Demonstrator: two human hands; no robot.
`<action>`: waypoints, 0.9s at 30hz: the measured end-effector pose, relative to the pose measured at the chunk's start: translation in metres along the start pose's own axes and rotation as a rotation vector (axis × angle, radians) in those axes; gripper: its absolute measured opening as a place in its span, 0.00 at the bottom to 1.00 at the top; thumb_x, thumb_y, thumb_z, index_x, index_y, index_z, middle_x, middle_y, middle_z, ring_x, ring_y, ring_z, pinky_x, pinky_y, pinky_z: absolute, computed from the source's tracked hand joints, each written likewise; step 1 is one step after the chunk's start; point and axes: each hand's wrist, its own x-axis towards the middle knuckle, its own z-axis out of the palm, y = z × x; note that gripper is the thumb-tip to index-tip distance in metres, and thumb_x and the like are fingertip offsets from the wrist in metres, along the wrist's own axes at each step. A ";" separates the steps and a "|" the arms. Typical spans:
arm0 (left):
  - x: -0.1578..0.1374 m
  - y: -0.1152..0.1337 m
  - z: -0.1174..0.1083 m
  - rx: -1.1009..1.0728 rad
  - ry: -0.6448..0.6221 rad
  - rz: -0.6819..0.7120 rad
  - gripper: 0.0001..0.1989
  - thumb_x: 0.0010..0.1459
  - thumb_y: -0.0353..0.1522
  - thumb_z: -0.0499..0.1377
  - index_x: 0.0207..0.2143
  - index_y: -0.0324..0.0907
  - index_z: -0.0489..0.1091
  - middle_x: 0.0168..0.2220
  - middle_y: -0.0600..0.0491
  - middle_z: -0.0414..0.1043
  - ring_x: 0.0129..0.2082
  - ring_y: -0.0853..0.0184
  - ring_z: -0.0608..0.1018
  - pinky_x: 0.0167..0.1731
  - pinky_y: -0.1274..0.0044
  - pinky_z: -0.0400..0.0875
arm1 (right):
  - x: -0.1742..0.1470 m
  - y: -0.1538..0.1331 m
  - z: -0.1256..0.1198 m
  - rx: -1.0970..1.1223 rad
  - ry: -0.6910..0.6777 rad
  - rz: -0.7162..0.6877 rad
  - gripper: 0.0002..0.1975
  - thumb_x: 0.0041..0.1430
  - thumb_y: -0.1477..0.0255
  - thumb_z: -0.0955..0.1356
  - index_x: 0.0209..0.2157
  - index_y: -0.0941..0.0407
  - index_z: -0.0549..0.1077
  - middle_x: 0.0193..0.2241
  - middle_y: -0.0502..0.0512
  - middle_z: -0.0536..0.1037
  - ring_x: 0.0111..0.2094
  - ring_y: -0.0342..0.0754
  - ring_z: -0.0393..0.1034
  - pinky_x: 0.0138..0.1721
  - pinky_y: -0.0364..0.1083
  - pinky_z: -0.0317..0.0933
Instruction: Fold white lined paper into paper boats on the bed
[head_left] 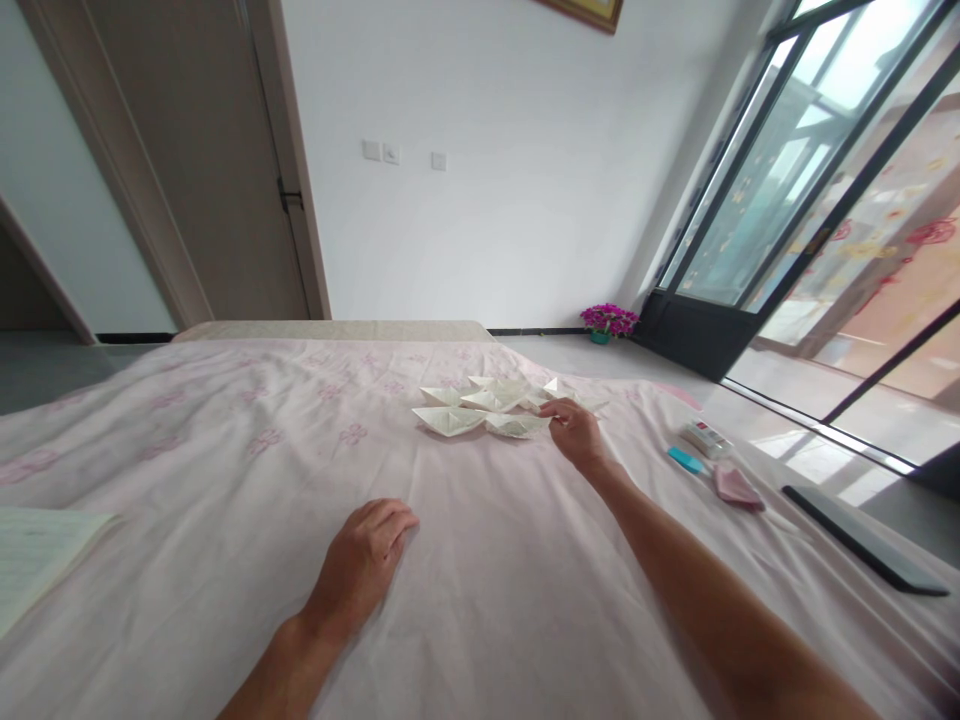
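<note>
Several folded paper boats [448, 420] sit in a close group on the pink sheet, some partly hidden behind others. My right hand [576, 432] reaches to the right side of this group, its fingers pinched at the edge of a paper boat [517, 426]. That hand covers part of the boats at its fingertips. Nearer to me, my left hand [369, 540] rests on the sheet with its fingers bent and drawn together. Nothing shows in it, and its palm faces down out of sight.
A pale pink flowered sheet [225, 520] covers the surface. Lined paper [45, 560] lies at the left. On the right are a white packet [705, 438], a blue piece [685, 460], a pink cloth-like item [737, 487] and a dark flat device [862, 540]. Purple flowers [609, 319] stand on the floor.
</note>
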 end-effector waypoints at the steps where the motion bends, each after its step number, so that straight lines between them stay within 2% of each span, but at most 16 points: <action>1: 0.000 0.001 -0.001 -0.003 -0.004 -0.002 0.10 0.60 0.25 0.54 0.36 0.43 0.74 0.38 0.51 0.77 0.39 0.64 0.78 0.42 0.70 0.74 | -0.002 -0.008 0.000 0.031 0.042 -0.045 0.18 0.45 0.83 0.60 0.30 0.54 0.78 0.39 0.53 0.79 0.42 0.48 0.73 0.49 0.47 0.65; 5: 0.002 0.003 -0.003 -0.014 -0.004 -0.011 0.10 0.61 0.26 0.54 0.35 0.44 0.75 0.36 0.51 0.78 0.37 0.65 0.78 0.41 0.71 0.74 | -0.012 -0.043 0.003 0.133 0.068 -0.205 0.16 0.45 0.84 0.61 0.26 0.54 0.77 0.32 0.53 0.79 0.37 0.48 0.73 0.44 0.47 0.66; 9: 0.003 0.005 -0.004 -0.038 0.003 -0.026 0.10 0.62 0.29 0.54 0.35 0.44 0.75 0.35 0.51 0.78 0.37 0.65 0.78 0.40 0.72 0.74 | -0.025 -0.076 0.012 0.172 -0.128 -0.358 0.18 0.44 0.86 0.61 0.27 0.53 0.77 0.32 0.51 0.79 0.37 0.47 0.73 0.43 0.46 0.65; 15: 0.004 0.007 -0.005 -0.029 -0.030 -0.044 0.10 0.63 0.30 0.54 0.35 0.44 0.75 0.35 0.51 0.77 0.36 0.65 0.78 0.40 0.72 0.73 | -0.045 -0.116 0.032 0.194 -0.351 -0.447 0.19 0.43 0.87 0.61 0.29 0.53 0.77 0.34 0.50 0.80 0.36 0.46 0.73 0.41 0.43 0.65; 21: 0.004 0.005 -0.005 -0.040 -0.043 -0.034 0.09 0.64 0.29 0.54 0.34 0.44 0.74 0.35 0.51 0.76 0.36 0.65 0.77 0.39 0.73 0.72 | -0.064 -0.125 0.057 0.168 -0.497 -0.472 0.17 0.44 0.87 0.62 0.27 0.54 0.76 0.31 0.50 0.79 0.35 0.45 0.72 0.40 0.42 0.63; 27: 0.003 0.003 -0.002 -0.026 -0.052 -0.035 0.08 0.62 0.27 0.55 0.36 0.44 0.73 0.36 0.52 0.76 0.37 0.65 0.77 0.40 0.73 0.72 | -0.078 -0.118 0.072 0.185 -0.429 -0.414 0.15 0.44 0.87 0.63 0.25 0.54 0.74 0.30 0.50 0.77 0.35 0.46 0.68 0.40 0.43 0.61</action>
